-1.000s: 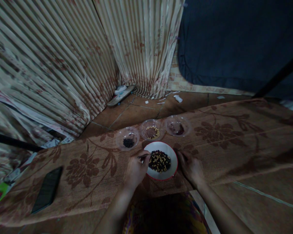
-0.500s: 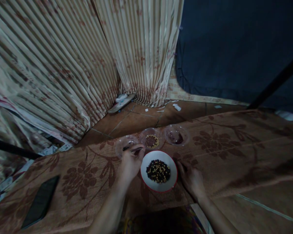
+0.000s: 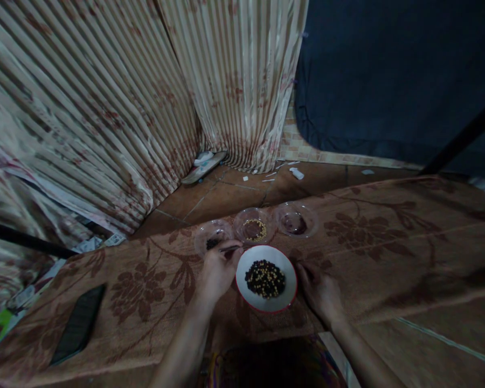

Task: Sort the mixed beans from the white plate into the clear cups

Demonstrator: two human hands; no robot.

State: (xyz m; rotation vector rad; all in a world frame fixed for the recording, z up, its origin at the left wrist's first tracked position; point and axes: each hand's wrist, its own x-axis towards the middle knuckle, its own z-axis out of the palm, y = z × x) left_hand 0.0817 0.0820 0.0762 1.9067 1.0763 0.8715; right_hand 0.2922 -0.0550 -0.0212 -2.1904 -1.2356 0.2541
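A white bowl (image 3: 242, 291) with a red rim stands on the cloth, holding a heap of mixed black and yellow beans or seeds (image 3: 265, 279). At its upper left, my left hand (image 3: 218, 272) pinches slim dark tweezers (image 3: 230, 249), whose tips point right, close to the rim. Just beyond that hand sits a clear cup (image 3: 202, 237) with black seeds. The middle clear cup (image 3: 238, 221) has yellow ones, and the right clear cup (image 3: 313, 223) contains something dark reddish. My right hand (image 3: 321, 291) rests beside the bowl's right rim, loosely curled, with nothing visible in it; contact is unclear.
A brown flowered cloth (image 3: 359, 269) covers the narrow table. A dark phone (image 3: 78, 323) lies at the left. Beyond the far edge, a small white bottle (image 3: 296, 173) and white scraps lie on the tiled floor. Striped curtains (image 3: 234, 97) hang behind.
The whole view has shifted slightly. My left hand has drawn back a little from the left cup, showing more of its black seeds. The right hand stays beside the bowl.
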